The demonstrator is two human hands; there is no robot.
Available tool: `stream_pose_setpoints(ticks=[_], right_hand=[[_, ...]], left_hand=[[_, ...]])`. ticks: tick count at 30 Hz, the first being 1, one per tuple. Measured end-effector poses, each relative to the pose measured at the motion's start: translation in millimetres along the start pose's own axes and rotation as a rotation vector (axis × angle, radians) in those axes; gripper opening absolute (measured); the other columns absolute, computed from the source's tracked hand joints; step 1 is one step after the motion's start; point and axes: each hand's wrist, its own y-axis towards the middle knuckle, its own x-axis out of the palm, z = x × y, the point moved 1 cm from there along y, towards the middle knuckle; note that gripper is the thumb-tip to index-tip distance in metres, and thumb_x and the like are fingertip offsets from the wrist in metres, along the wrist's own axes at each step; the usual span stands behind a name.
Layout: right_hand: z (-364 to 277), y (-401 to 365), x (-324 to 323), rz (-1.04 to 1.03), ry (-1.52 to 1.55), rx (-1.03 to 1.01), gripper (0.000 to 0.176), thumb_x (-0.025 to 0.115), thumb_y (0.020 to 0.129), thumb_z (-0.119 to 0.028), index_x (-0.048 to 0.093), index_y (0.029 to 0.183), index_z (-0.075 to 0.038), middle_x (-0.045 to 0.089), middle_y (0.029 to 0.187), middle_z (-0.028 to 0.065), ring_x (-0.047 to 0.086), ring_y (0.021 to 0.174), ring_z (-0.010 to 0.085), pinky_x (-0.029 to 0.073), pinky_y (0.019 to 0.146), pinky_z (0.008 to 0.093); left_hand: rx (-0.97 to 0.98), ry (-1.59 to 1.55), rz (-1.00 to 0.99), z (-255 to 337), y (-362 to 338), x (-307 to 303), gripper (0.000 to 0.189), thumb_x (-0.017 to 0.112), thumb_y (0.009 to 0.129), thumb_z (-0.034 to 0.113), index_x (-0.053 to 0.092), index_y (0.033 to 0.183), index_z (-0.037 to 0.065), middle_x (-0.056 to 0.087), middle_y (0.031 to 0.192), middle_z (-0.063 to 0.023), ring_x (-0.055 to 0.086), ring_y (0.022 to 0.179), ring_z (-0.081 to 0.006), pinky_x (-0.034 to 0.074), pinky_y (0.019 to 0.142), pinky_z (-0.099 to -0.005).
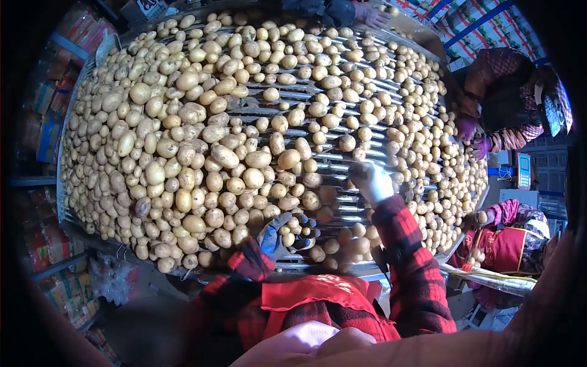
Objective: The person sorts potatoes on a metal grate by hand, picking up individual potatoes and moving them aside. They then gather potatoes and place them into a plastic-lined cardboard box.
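Potatoes (223,156) of many sizes are spread over a wide slatted metal table (342,208). My left hand (273,237), in a blue and grey glove, is at the near edge, cupped around several small potatoes (290,234). My right hand (374,182), in a white glove, reaches out over the slats right of the middle. Motion smears its fingers, so whether anything is in them is hidden. Blurred potatoes (327,196) appear on the slats between my two hands.
One person (507,92) works at the far right, hands on the potatoes. Another, in a red apron (498,248), is at the lower right. A hand (370,15) shows at the far edge. Stacked cartons (489,30) stand behind; shelves line the left.
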Motion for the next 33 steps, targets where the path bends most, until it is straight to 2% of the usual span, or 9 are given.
stream_pose_setpoints(ticks=[6,7,12,17,20,23,25,28,33], right_hand=[[-27.4,125.1,48.0,-0.016,-0.450,-0.117,0.038,0.048,0.097,-0.018,0.058,0.134,-0.019,0.069,0.116,0.0170,0.070,0.099,0.0375,0.056,0.082,0.0511],[-48.1,134.7,51.9,-0.080,-0.471,-0.029,0.038,0.048,0.097,-0.019,0.060,0.133,-0.017,0.068,0.118,0.0192,0.069,0.106,0.0360,0.055,0.087,0.0488],[-36.1,150.3,44.7,0.046,-0.380,-0.197,0.026,0.049,0.102,-0.019,0.068,0.117,-0.010,0.074,0.103,0.0148,0.071,0.093,0.0323,0.057,0.074,0.0433],[-2.5,92.4,0.8,-0.332,1.633,0.134,0.044,0.056,0.105,-0.032,0.045,0.143,-0.013,0.059,0.130,0.0091,0.064,0.082,0.0139,0.045,0.053,0.0228],[-3.7,91.2,9.9,-0.310,1.730,0.080,0.050,0.051,0.106,-0.030,0.040,0.153,-0.016,0.054,0.143,0.0076,0.065,0.102,0.0132,0.049,0.056,0.0181],[-28.2,151.7,17.9,0.049,0.857,-0.537,0.049,0.061,0.096,-0.012,0.052,0.144,-0.014,0.061,0.137,0.0097,0.066,0.112,0.0217,0.057,0.076,0.0356],[-67.8,195.5,29.6,-0.197,0.794,-0.149,0.037,0.060,0.092,-0.008,0.064,0.129,-0.010,0.068,0.125,0.0118,0.068,0.113,0.0241,0.057,0.085,0.0427],[-157.5,209.6,29.9,-0.179,-0.583,-0.253,0.027,0.057,0.091,-0.011,0.074,0.111,-0.003,0.074,0.113,0.0144,0.073,0.101,0.0270,0.058,0.085,0.0401],[-167.5,242.5,68.7,-0.128,-0.633,-0.298,0.026,0.056,0.092,-0.014,0.077,0.107,-0.007,0.075,0.105,0.0178,0.073,0.100,0.0323,0.058,0.084,0.0422]], left_hand=[[0.032,0.031,0.041,4.5,-6.5,17.8,0.036,0.055,0.103,0.033,0.058,0.119,0.001,0.061,0.121,-0.0158,0.060,0.118,-0.0350,0.056,0.097,-0.0501],[0.064,0.076,0.181,4.0,-9.1,26.7,0.034,0.059,0.100,0.035,0.059,0.114,0.005,0.059,0.120,-0.0146,0.060,0.107,-0.0282,0.057,0.078,-0.0382],[0.024,0.182,0.183,8.9,-11.5,8.5,0.035,0.056,0.101,0.037,0.057,0.117,0.006,0.058,0.121,-0.0127,0.061,0.106,-0.0280,0.057,0.080,-0.0382],[0.041,0.036,0.103,6.1,-6.2,6.6,0.039,0.058,0.100,0.039,0.057,0.121,0.006,0.056,0.120,-0.0141,0.055,0.120,-0.0320,0.055,0.083,-0.0384],[0.001,-0.039,0.080,6.1,2.7,0.5,0.039,0.059,0.100,0.038,0.058,0.119,0.004,0.056,0.119,-0.0151,0.054,0.122,-0.0334,0.056,0.085,-0.0411],[0.019,0.044,0.099,3.3,2.7,-3.0,0.039,0.052,0.105,0.036,0.058,0.124,0.003,0.059,0.131,-0.0169,0.058,0.123,-0.0349,0.056,0.096,-0.0502],[-0.010,0.152,0.129,9.9,-1.6,-13.8,0.042,0.049,0.106,0.038,0.057,0.128,0.004,0.063,0.127,-0.0153,0.063,0.118,-0.0317,0.058,0.089,-0.0427],[0.039,0.536,0.117,23.5,-15.8,20.7,0.036,0.053,0.104,0.032,0.056,0.128,0.005,0.063,0.122,-0.0144,0.063,0.109,-0.0248,0.055,0.088,-0.0368],[0.399,0.547,-0.227,9.8,1.0,-6.7,0.025,0.060,0.100,0.021,0.058,0.118,0.004,0.052,0.134,-0.0189,0.055,0.119,-0.0295,0.051,0.097,-0.0415]])
